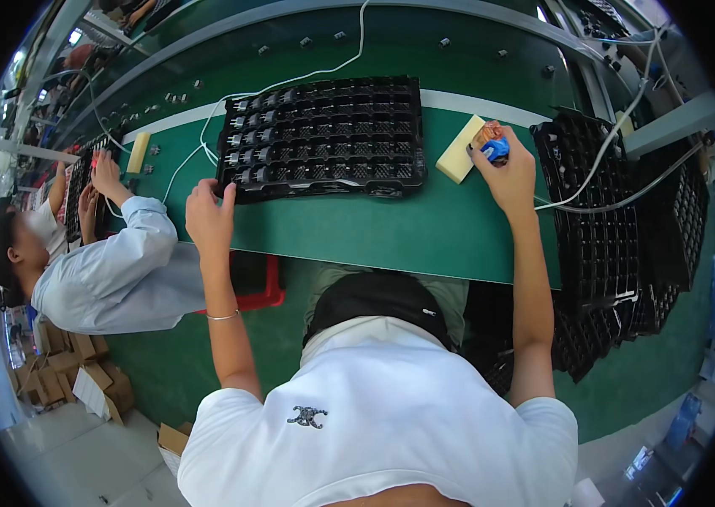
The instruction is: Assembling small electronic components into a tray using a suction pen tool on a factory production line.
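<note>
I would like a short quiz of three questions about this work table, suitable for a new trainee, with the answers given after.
1. Which of the wearer's hands is at the near left corner of the black compartment tray?
2. True or false: the small plug-like parts sit in the tray's right-hand columns.
3. What is beside the right hand: (a) a hammer, (b) a pale yellow block, (c) a mug?

Key: 1. The left hand. 2. False; they sit toward the left. 3. (b).
</note>
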Tool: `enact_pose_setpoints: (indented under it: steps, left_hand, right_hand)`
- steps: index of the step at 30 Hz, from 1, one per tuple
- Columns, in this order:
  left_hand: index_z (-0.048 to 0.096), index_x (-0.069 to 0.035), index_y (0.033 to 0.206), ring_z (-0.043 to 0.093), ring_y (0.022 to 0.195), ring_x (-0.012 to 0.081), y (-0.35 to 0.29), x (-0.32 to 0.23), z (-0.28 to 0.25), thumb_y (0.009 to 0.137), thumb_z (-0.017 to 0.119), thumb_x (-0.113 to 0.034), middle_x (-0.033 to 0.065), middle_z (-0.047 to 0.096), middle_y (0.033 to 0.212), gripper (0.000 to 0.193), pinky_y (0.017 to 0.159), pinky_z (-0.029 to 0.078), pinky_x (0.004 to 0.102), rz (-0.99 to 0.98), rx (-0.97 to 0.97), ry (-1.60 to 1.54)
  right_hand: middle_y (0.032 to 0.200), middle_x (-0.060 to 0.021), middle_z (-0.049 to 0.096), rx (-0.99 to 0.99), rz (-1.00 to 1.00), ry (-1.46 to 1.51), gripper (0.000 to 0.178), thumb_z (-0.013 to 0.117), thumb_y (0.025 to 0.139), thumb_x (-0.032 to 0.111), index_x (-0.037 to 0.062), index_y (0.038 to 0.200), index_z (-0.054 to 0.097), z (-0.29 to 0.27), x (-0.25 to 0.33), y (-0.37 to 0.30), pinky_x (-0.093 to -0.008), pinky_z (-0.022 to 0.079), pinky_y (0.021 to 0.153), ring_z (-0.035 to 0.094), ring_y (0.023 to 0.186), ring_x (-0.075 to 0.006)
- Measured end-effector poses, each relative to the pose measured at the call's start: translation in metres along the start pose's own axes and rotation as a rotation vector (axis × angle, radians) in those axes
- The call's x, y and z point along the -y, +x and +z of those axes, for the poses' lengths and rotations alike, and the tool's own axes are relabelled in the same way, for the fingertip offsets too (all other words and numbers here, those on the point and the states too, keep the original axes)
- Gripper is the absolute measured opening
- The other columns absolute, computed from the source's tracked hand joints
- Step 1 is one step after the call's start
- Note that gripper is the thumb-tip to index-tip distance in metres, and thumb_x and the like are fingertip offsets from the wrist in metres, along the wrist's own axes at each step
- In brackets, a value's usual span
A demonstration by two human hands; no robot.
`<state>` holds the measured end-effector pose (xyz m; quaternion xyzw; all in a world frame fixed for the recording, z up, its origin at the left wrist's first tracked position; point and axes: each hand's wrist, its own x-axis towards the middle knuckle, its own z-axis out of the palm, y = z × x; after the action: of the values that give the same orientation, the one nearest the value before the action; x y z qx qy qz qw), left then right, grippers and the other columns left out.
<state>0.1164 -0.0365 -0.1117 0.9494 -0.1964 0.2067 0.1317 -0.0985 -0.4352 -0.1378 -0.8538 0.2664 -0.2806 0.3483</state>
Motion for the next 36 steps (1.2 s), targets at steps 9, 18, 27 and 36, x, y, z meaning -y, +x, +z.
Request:
enact_pose_setpoints:
  steps: [9, 18, 27, 36]
  left_hand:
    - [0.069, -0.002, 0.078, 0.065, 0.071, 0.0358, 0.013, -0.022, 0.002, 0.086, 0.065, -0.043, 0.0156, 0.067, 0.073, 0.041, 0.063, 0.050, 0.0433, -0.113, 0.188, 0.023]
    - [0.068, -0.005, 0.078, 0.066, 0.071, 0.0349, 0.024, -0.025, 0.006, 0.084, 0.068, -0.035, 0.0136, 0.068, 0.073, 0.031, 0.063, 0.051, 0.0444, -0.092, 0.242, 0.028]
    - [0.067, -0.002, 0.081, 0.060, 0.060, 0.0210, 0.030, -0.020, 0.014, 0.077, 0.075, -0.028, 0.0078, 0.064, 0.066, 0.027, 0.058, 0.046, 0.0339, -0.163, 0.237, -0.158]
    - [0.056, -0.002, 0.076, 0.056, 0.057, 0.0103, 0.027, 0.010, 0.027, 0.083, 0.070, -0.014, 0.0044, 0.064, 0.071, 0.020, 0.049, 0.040, 0.0262, -0.069, 0.140, -0.537]
  right_hand:
    - [0.074, -0.0077, 0.062, -0.145, -0.110, -0.107, 0.043, 0.075, 0.075, 0.025, 0.0026, 0.110, 0.063, 0.012, -0.001, -0.002, -0.0278, 0.045, 0.056, 0.054, 0.056, -0.0137]
    - [0.073, -0.0067, 0.061, -0.147, -0.115, -0.097, 0.042, 0.074, 0.074, 0.024, 0.0038, 0.110, 0.063, 0.014, -0.004, -0.003, -0.0283, 0.043, 0.054, 0.052, 0.055, -0.0139]
    - [0.084, -0.0123, 0.066, -0.125, -0.101, -0.098, 0.050, 0.074, 0.072, 0.025, 0.0009, 0.115, 0.062, 0.013, -0.006, 0.001, -0.0309, 0.050, 0.064, 0.061, 0.064, -0.0205]
    - [0.090, -0.0205, 0.068, -0.068, -0.015, -0.204, 0.051, 0.072, 0.070, 0.030, 0.0063, 0.114, 0.064, 0.021, -0.013, 0.063, -0.0405, 0.053, 0.075, 0.066, 0.082, -0.0383]
